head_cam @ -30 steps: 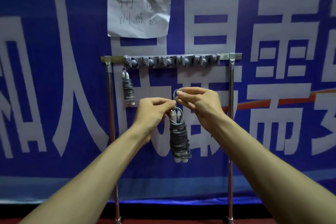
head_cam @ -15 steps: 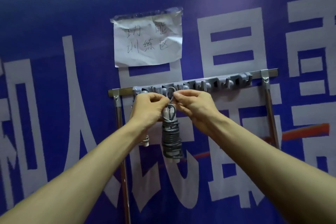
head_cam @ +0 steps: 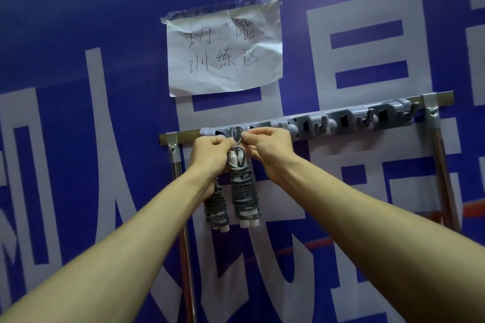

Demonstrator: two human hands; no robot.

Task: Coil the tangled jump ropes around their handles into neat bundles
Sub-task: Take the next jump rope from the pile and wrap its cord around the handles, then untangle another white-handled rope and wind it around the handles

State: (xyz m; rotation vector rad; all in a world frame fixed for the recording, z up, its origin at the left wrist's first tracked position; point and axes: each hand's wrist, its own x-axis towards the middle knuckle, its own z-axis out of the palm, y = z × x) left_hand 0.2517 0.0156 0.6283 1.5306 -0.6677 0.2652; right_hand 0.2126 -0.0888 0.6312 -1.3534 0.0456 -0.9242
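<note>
Both hands are up at the rail and close together: the left hand [head_cam: 210, 151] and right hand [head_cam: 270, 147] each pinch the small grey loop [head_cam: 237, 134] at the top of the jump rope bundle [head_cam: 244, 194]. The bundle hangs straight down between the wrists, white handle ends poking out below. It looks light, and the cord seems soft but springy, probably slick. The loop or the wrapped waist is the safe hold, since tugging the handles might slide the coils off. A second bundle [head_cam: 216, 207] hangs just beside it, behind the left wrist. The loop sits right at the grey hook rail [head_cam: 341, 120] on the metal frame [head_cam: 178, 136]. Above, a taped paper sign [head_cam: 225, 52] reads 功能训练区, and the blue banner [head_cam: 78, 34] carries big white characters, cropped.
</note>
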